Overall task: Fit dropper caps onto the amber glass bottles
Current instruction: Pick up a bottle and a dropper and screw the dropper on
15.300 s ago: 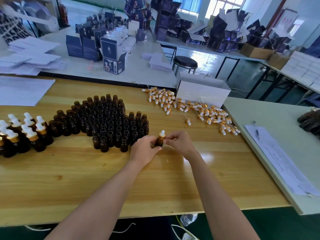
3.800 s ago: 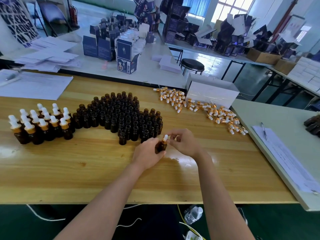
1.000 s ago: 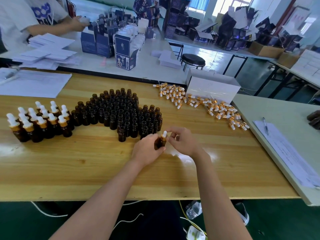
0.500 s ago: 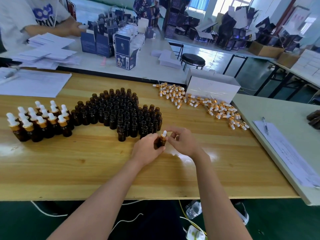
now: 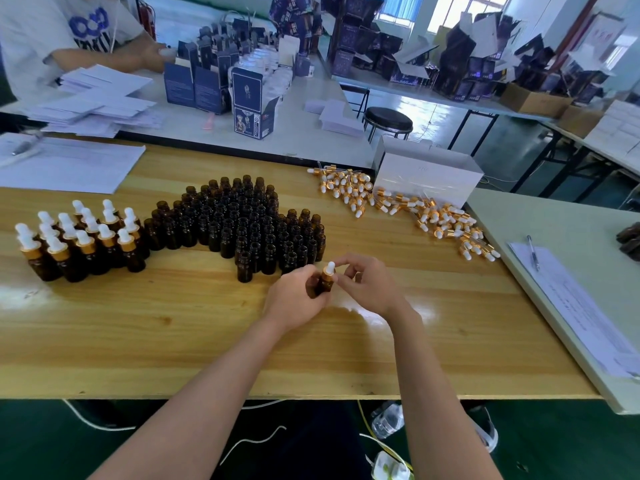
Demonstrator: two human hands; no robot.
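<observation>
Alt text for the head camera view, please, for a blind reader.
Left hand grips an amber bottle while right hand pinches its dropper cap; uncapped bottles, capped bottles and loose caps sit on the wooden table.

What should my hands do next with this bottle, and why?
Probably twist the dropper cap tight with the right hand: its fingers pinch the cap, which sits on the bottle gripped by the left hand. Whether it is fully seated is unclear.

You work in bright daylight from the windows (image 5: pixel 460 12) at upper right. Pale glare streaks the wooden table (image 5: pixel 138 341) at centre and left. Wide-angle distortion bows the frame edges; the far background reads soft.
</observation>
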